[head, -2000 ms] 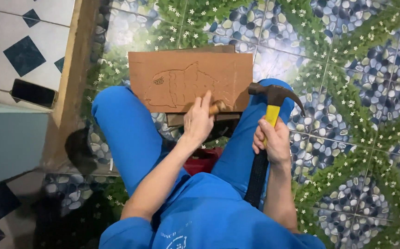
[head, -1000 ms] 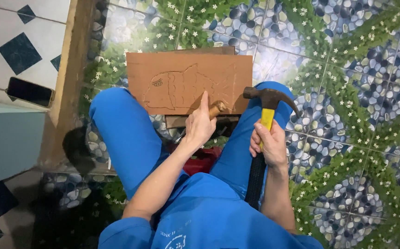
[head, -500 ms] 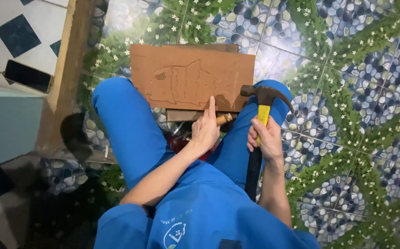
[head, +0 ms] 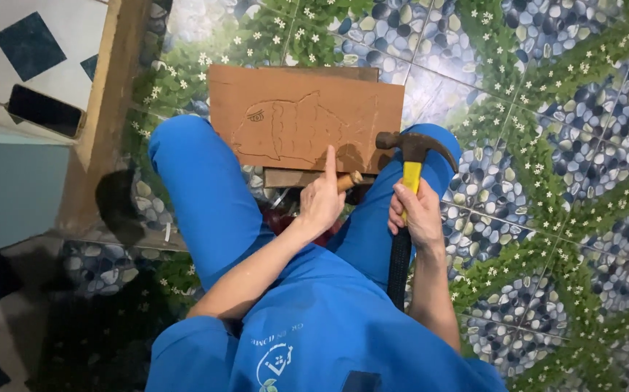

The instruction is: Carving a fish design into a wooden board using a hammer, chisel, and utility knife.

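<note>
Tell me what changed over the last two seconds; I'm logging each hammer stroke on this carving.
The right hand has brought the hammer left, so its head now sits close beside the wooden-handled chisel. The left hand has stretched its index finger up onto the wooden board. Nothing was picked up or let go: both hands keep their grips, and the board with its carved fish outline stays across the knees.

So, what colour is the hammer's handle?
Yellow near the head, black lower down: the hammer, head view.
</note>
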